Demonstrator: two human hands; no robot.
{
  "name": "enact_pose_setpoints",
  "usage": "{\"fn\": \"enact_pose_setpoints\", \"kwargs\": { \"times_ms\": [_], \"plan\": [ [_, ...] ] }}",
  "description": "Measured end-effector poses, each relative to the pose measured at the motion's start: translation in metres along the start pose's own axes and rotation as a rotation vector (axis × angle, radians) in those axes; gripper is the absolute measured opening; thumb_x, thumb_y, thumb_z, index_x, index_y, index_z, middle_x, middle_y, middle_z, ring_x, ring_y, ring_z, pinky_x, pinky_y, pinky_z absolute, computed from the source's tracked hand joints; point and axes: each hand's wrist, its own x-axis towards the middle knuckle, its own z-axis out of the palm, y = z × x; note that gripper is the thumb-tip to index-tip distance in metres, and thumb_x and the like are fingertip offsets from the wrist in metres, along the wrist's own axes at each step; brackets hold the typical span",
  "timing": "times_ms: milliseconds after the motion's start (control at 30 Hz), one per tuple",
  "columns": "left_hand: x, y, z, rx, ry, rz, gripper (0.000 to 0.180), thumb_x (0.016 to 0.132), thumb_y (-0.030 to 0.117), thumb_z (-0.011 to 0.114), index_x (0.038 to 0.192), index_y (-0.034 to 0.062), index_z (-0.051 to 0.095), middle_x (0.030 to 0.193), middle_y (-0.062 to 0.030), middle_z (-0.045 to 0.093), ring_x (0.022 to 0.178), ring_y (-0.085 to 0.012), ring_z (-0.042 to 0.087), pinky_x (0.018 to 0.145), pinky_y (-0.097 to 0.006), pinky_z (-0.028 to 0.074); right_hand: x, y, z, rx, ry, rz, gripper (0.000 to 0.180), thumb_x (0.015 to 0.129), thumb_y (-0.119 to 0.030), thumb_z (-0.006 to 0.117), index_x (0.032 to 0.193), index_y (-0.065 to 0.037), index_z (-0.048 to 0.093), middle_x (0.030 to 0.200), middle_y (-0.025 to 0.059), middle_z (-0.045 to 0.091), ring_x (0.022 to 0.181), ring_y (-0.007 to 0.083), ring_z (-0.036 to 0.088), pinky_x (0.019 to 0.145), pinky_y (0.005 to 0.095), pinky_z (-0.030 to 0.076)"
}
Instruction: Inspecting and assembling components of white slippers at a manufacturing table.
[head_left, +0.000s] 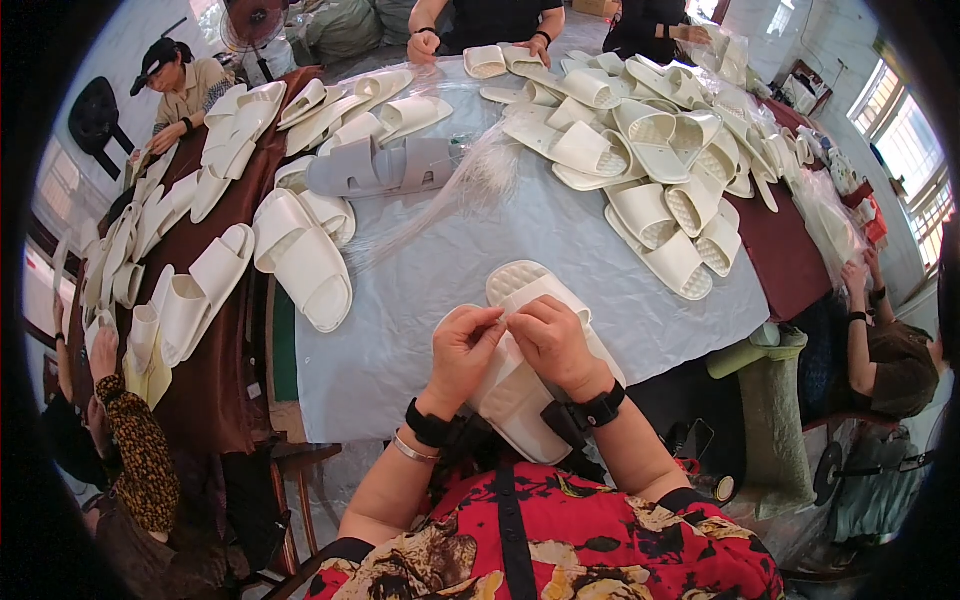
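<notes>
A pair of white slide slippers (522, 408) lies at the near edge of the table, under my hands. My left hand (466, 352) is closed in a pinch above them, its fingertips close to those of the other hand. My right hand (552, 342) also pinches, just over the slipper strap. Whatever sits between the fingertips is too small to make out. Farther off, a bundle of thin clear plastic strands (482, 180) fans out across the light-coloured sheet (420, 300). Grey slippers (385, 166) lie by its far end.
White slippers are heaped at the far right (655, 135), with more at the left (300, 250) and on a dark red covered table (215, 390). Co-workers sit around: one far left (180, 95), one opposite (490, 22), others at both sides. A fan (255, 20) stands behind.
</notes>
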Motion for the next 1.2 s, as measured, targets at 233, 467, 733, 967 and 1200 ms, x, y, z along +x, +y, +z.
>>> {"fn": "enact_pose_setpoints", "kwargs": {
  "times_ms": [233,467,733,967,1200],
  "plan": [
    [-0.0016,-0.0040,-0.0002,-0.008,-0.008,-0.016,0.013,0.085,0.000,0.066,0.098,-0.0014,0.067,0.093,-0.0029,0.061,0.080,-0.0082,0.057,0.070,-0.021,0.047,-0.0009,-0.0017,-0.0005,0.125,0.047,0.065,0.012,0.074,0.000,0.067,0.086,-0.002,0.064,0.073,0.0102,0.060,0.068,0.0287,0.058,0.061,0.0381,0.048],
    [-0.0010,0.0005,-0.0002,0.013,-0.014,-0.017,0.013,0.086,0.001,0.064,0.098,-0.0018,0.067,0.093,-0.0036,0.062,0.081,-0.0083,0.057,0.071,-0.021,0.047,-0.0008,-0.0009,-0.0014,0.130,0.024,0.065,0.013,0.075,0.000,0.066,0.088,-0.001,0.065,0.071,0.0109,0.061,0.067,0.0290,0.058,0.061,0.0382,0.048],
    [-0.0002,0.0014,-0.0015,0.028,-0.035,-0.020,0.013,0.087,0.000,0.062,0.100,-0.0025,0.067,0.095,-0.0043,0.062,0.082,-0.0084,0.057,0.072,-0.022,0.047,-0.0025,-0.0006,0.0000,0.142,0.002,0.107,0.016,0.078,-0.003,0.065,0.094,-0.002,0.066,0.072,0.0110,0.063,0.068,0.0279,0.061,0.064,0.0388,0.048],
    [-0.0052,-0.0050,-0.0008,-0.159,-0.038,-0.139,0.024,0.090,0.003,0.060,0.115,0.0006,0.059,0.093,-0.0014,0.064,0.081,-0.0071,0.057,0.074,-0.022,0.048,-0.0020,-0.0009,-0.0022,0.169,-0.006,0.124,0.023,0.076,-0.001,0.066,0.099,0.000,0.066,0.075,0.0118,0.065,0.069,0.0269,0.062,0.065,0.0355,0.049],
    [-0.0059,-0.0063,-0.0003,-0.205,-0.050,-0.161,0.024,0.091,0.004,0.061,0.115,0.0008,0.058,0.092,-0.0016,0.064,0.083,-0.0071,0.058,0.073,-0.022,0.048,-0.0044,0.0005,-0.0019,0.183,-0.004,0.107,0.018,0.078,-0.003,0.065,0.096,-0.001,0.066,0.074,0.0116,0.065,0.069,0.0277,0.062,0.065,0.0373,0.048]
  ]
}}
